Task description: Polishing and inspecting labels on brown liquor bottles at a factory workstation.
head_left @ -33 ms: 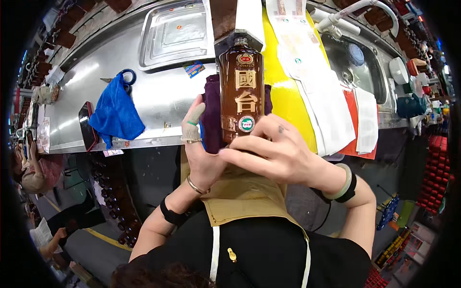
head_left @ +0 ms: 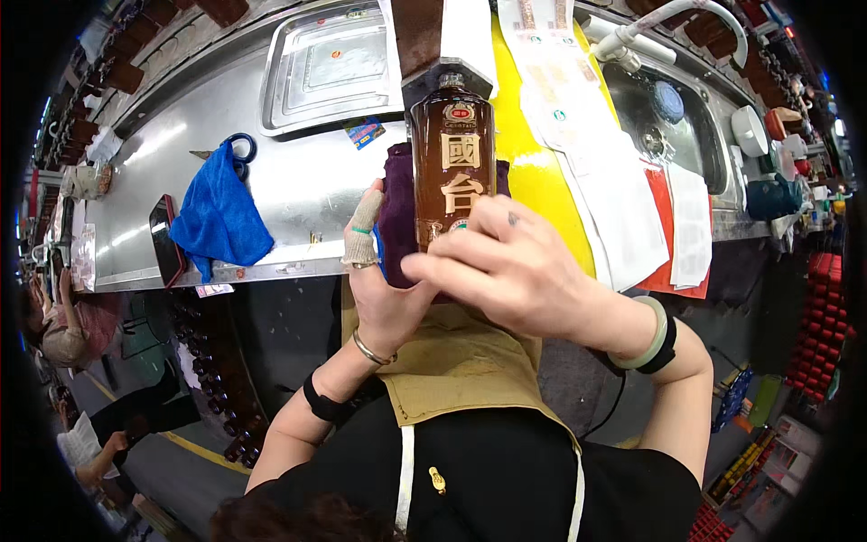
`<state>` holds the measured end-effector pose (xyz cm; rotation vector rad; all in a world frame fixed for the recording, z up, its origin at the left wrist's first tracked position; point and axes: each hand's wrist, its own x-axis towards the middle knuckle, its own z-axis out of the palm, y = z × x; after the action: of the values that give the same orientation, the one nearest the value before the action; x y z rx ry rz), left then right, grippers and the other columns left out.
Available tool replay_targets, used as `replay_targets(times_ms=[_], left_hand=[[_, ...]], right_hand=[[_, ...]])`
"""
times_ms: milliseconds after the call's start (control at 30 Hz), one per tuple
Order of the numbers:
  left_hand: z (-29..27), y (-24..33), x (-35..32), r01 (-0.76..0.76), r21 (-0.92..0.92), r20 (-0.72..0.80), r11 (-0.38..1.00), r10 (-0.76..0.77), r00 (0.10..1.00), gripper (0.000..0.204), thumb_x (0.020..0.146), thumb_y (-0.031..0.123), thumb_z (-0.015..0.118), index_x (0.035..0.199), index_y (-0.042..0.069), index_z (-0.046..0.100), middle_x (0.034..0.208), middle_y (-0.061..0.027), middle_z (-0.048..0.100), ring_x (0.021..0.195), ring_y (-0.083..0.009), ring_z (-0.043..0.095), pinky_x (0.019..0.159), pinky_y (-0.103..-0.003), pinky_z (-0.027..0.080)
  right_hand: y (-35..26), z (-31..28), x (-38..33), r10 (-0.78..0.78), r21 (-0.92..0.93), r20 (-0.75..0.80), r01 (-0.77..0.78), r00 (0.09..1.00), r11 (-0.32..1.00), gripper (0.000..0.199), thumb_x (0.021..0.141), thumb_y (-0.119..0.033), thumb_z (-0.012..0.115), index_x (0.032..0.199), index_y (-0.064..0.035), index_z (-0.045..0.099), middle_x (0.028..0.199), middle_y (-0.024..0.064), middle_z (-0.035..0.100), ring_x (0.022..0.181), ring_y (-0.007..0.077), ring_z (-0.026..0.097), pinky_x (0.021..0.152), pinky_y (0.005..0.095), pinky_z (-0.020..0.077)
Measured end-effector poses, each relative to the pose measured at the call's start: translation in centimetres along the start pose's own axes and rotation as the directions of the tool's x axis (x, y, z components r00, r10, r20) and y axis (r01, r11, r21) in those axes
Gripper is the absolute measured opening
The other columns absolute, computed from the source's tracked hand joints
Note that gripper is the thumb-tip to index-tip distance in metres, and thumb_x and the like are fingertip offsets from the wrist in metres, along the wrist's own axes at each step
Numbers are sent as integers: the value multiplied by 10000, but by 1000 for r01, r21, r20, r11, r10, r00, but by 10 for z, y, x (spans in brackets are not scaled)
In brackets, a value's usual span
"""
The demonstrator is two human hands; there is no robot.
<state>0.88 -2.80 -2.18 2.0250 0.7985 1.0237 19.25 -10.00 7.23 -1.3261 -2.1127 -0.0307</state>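
A brown glass bottle (head_left: 456,163) with gold lettering lies with its neck pointing away from me, on a dark purple cloth (head_left: 397,199). At its lower left side, my left hand (head_left: 384,289) is closed around the base end; one finger, in a knitted finger sleeve (head_left: 364,215), stretches along the cloth. My right hand (head_left: 515,266) is over the bottle's lower front, fingers curled and pressed together. It covers most of a round green and white label (head_left: 459,224). Whatever its fingertips may hold is hidden.
To the left are a blue cloth (head_left: 221,212), scissors (head_left: 242,149), a phone (head_left: 167,239) and a metal tray (head_left: 334,68). On the right, label sheets (head_left: 601,181) lie over a yellow sheet (head_left: 524,172), beside a sink (head_left: 704,126) with a faucet (head_left: 668,18). People sit at far left.
My right hand has moved slightly up the bottle and now covers most of the round label, which was in plain sight before. My left hand stays almost in place.
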Motion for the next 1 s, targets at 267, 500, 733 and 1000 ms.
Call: replay_targets(times_ms=[267,500,733,1000], left_hand=[[4,9,12,-17,-25,32,1000,18,999,1044,692,57,937,1573,-45,385,1467,-184,626,1324,-347,577,1122,-431,452],[-1,-15,8,51,-78,191,996,-36,981,929,774,20,842,1590,-38,401,1433,-205,639,1365,-337,557,1147,-415,446],[-1,-7,11,-36,50,193,998,26,981,893,818,61,842,1581,-66,396,1409,-224,635,1305,-323,621,1095,-406,492],[-2,1,20,85,115,232,990,-110,966,960,728,92,903,1552,-48,430,1420,-210,609,1267,-370,571,1083,-430,482]], right_hand=[[83,-5,36,-85,-373,-239,-11,967,928,201,822,-164,724,1018,-163,765,949,-45,694,828,186,571,804,357,449],[36,5,5,106,10,-161,-106,981,994,262,829,-97,764,1087,-134,788,989,-11,753,838,198,617,768,370,453],[13,19,-39,-193,50,-160,203,968,978,271,798,-110,746,1059,-173,783,1042,-39,733,810,171,562,740,334,492],[14,23,-58,29,16,-296,-26,955,1000,284,785,-67,726,1054,-144,775,1042,-39,742,816,167,586,792,335,486]])
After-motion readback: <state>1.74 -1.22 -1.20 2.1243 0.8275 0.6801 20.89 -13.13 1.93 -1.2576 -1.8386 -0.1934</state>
